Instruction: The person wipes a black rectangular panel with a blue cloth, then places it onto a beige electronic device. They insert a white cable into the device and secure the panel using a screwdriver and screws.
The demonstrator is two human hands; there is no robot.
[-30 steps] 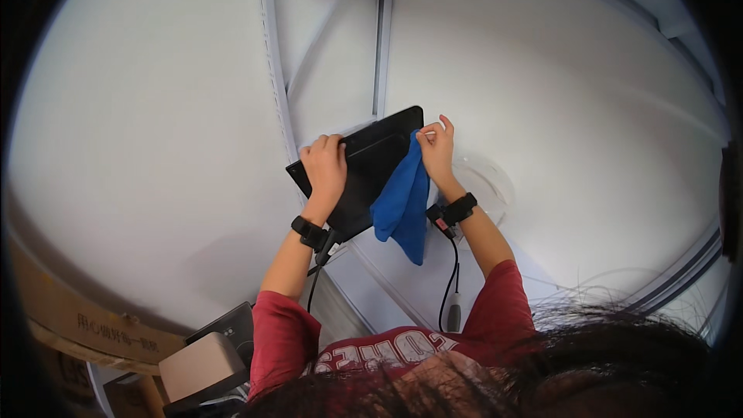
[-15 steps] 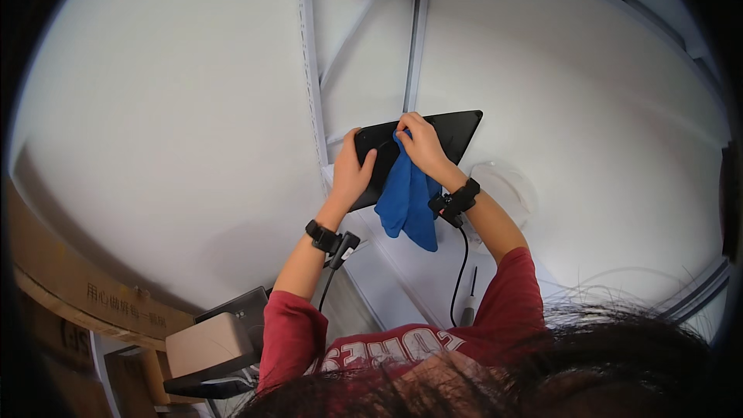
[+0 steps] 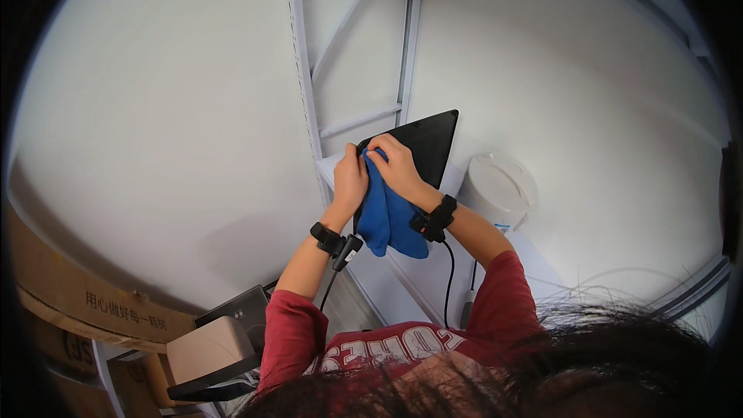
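Observation:
A thin, flat black panel (image 3: 433,141) stands tilted in front of me; I cannot make out what device it is. My left hand (image 3: 350,184) is closed on its left edge, thumb toward the panel's face. My right hand (image 3: 395,166) pinches the top of a blue cloth (image 3: 392,220) against the panel, close to the left hand's fingers. The cloth hangs down in folds and hides the lower left part of the panel. Each wrist wears a black strap with a small cabled device.
A white lidded bucket (image 3: 495,190) stands right of the panel on a pale shelf (image 3: 402,282). Metal uprights (image 3: 303,77) rise behind. A thin tool with a grey handle (image 3: 467,313) lies by my right sleeve. At lower left are a cardboard carton (image 3: 93,306) and a tan box (image 3: 207,348).
My right hand has slid left and slightly down with the cloth, toward the left hand. The panel has turned, its left side lower. More of the bucket now shows.

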